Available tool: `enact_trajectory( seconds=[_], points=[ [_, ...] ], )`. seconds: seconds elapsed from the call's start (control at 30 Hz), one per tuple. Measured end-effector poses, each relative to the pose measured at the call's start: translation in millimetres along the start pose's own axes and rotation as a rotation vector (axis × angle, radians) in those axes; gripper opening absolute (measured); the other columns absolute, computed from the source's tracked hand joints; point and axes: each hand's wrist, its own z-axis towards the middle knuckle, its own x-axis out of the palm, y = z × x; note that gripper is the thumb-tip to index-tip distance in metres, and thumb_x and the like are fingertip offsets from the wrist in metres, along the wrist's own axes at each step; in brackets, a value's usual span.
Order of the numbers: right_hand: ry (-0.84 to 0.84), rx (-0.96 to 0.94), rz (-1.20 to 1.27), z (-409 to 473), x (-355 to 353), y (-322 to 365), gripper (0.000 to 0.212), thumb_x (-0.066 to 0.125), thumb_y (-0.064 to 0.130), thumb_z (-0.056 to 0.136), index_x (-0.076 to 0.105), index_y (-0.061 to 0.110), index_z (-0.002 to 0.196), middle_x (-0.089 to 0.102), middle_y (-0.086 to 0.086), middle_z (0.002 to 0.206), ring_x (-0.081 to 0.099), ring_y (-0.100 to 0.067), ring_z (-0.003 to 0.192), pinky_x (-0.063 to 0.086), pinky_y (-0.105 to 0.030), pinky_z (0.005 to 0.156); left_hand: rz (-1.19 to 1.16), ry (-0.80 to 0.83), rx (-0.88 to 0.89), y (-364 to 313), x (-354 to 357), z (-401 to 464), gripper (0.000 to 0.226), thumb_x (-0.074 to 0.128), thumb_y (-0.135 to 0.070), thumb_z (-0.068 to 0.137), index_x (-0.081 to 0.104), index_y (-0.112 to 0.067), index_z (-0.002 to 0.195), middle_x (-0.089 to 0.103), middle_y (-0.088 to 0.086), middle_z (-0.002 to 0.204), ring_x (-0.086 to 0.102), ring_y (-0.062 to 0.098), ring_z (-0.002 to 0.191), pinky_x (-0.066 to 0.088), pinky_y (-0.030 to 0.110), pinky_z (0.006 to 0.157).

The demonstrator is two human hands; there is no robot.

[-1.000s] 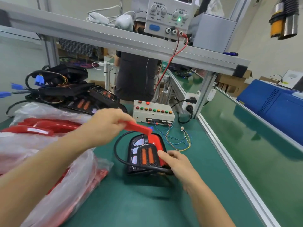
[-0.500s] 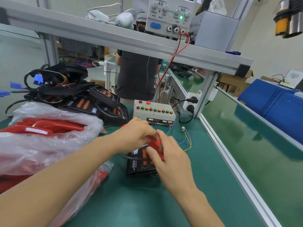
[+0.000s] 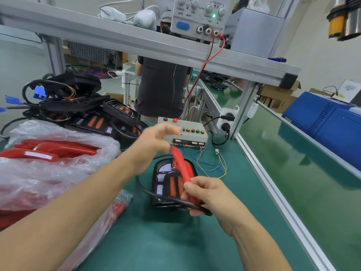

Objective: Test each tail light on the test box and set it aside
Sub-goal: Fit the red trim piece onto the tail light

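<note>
Two hands over green mat (image 3: pixel 175 241); right hand (image 3: pixel 207 196) pinches red lens strip (image 3: pixel 182 169) and cable at tail light (image 3: pixel 168 184), mid-mat; left hand (image 3: pixel 154 147) hovers with fingers relaxed, just before test box (image 3: pixel 187 134); bagged red parts (image 3: pixel 48 163) crowd left edge.

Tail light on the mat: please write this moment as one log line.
right hand: grips red lens | left hand: open, holds nothing | tail light: on green mat | test box: behind it
</note>
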Motion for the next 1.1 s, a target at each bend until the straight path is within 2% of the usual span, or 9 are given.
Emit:
enact_trajectory(
  seconds=[0.07,0.17,0.23,0.5,0.67,0.77,0.83,0.93,1.1],
  points=[
    [-0.095,-0.013,-0.025,-2.0,9.1,-8.5,0.015,0.056,0.016,0.097,0.062,0.014,0.083,0.067,0.004,0.068,0.057,-0.003,0.054,0.052,-0.021,0.055,-0.042,-0.32,-0.221,14.9,-5.6,19.5,0.036,0.042,0.017,0.072,0.056,-0.016,0.079,0.058,0.006,0.089,0.054,0.02,0.084,0.043,0.026,0.069],
    [-0.251,-0.09,-0.124,-8.5,31.0,-25.5,0.009,0.058,0.021,0.095,0.062,0.019,0.087,0.07,-0.002,0.073,0.06,-0.006,0.057,0.053,-0.027,0.065,0.152,-0.313,-0.574,53.8,0.6,26.3,0.028,0.044,0.009,0.087,0.045,-0.014,0.07,0.046,0.008,0.072,0.042,0.018,0.06,0.038,0.021,0.044],
    [-0.337,-0.156,-0.256,-11.1,40.7,-31.1,0.012,0.055,0.031,0.095,0.061,0.023,0.089,0.072,0.001,0.076,0.062,-0.009,0.064,0.053,-0.033,0.072,0.159,-0.3,-0.67,72.4,5.8,27.4,0.012,0.053,-0.005,0.088,0.05,-0.009,0.077,0.053,0.016,0.08,0.049,0.024,0.065,0.04,0.023,0.054],
    [-0.401,-0.183,-0.658,-6.1,46.0,-18.8,0.025,0.036,0.042,0.101,0.044,0.019,0.092,0.066,-0.006,0.092,0.054,-0.032,0.085,0.046,-0.038,0.078,0.454,-0.209,-0.723,58.9,12.0,31.7,0.018,0.053,0.002,0.081,0.044,-0.005,0.067,0.042,0.01,0.065,0.036,0.02,0.054,0.026,0.022,0.048],
    [-0.445,-0.191,-0.796,3.9,40.7,-11.8,0.024,0.035,0.039,0.102,0.048,0.019,0.105,0.053,-0.004,0.116,0.052,-0.03,0.093,0.039,-0.037,0.079,-0.261,-0.339,-0.674,55.1,16.4,26.7,0.017,0.046,0.001,0.084,0.044,-0.006,0.069,0.045,0.013,0.071,0.044,0.026,0.059,0.04,0.029,0.06],
    [-0.491,-0.248,-0.976,14.0,48.0,-11.3,0.036,0.034,0.039,0.103,0.041,0.019,0.131,0.046,-0.002,0.125,0.057,-0.027,0.107,0.04,-0.035,0.08,-0.491,-0.345,-0.487,52.7,18.6,26.1,0.015,0.049,-0.003,0.089,0.06,-0.002,0.1,0.063,0.02,0.092,0.059,0.029,0.072,0.051,0.037,0.07],
    [-0.564,-0.33,-1.102,18.3,56.0,-12.8,0.049,0.049,0.039,0.098,0.039,0.018,0.141,0.053,-0.004,0.121,0.064,-0.024,0.099,0.043,-0.031,0.072,-0.608,-0.331,-0.445,48.2,19.1,25.9,0.023,0.057,-0.017,0.091,0.066,-0.011,0.111,0.069,0.015,0.103,0.066,0.028,0.083,0.056,0.039,0.075],
    [-0.716,-0.405,-1.216,24.9,61.1,-18.7,0.06,0.092,0.04,0.055,0.074,0.015,0.106,0.066,0.001,0.077,0.064,-0.013,0.052,0.042,-0.021,0.042,-0.603,-0.279,-0.449,46.5,20.4,26.4,0.017,0.063,-0.031,0.089,0.075,-0.021,0.096,0.074,0.011,0.095,0.072,0.024,0.077,0.058,0.035,0.064],
    [-0.766,-0.474,-1.191,33.7,60.2,-32.0,0.055,0.094,0.039,0.051,0.077,0.016,0.098,0.062,0.003,0.068,0.059,-0.011,0.045,0.037,-0.019,0.036,-0.491,-0.235,-0.396,48.4,21.2,29.4,0.02,0.058,-0.037,0.092,0.073,-0.027,0.1,0.074,0.01,0.098,0.072,0.024,0.083,0.058,0.038,0.072]
  ],
)
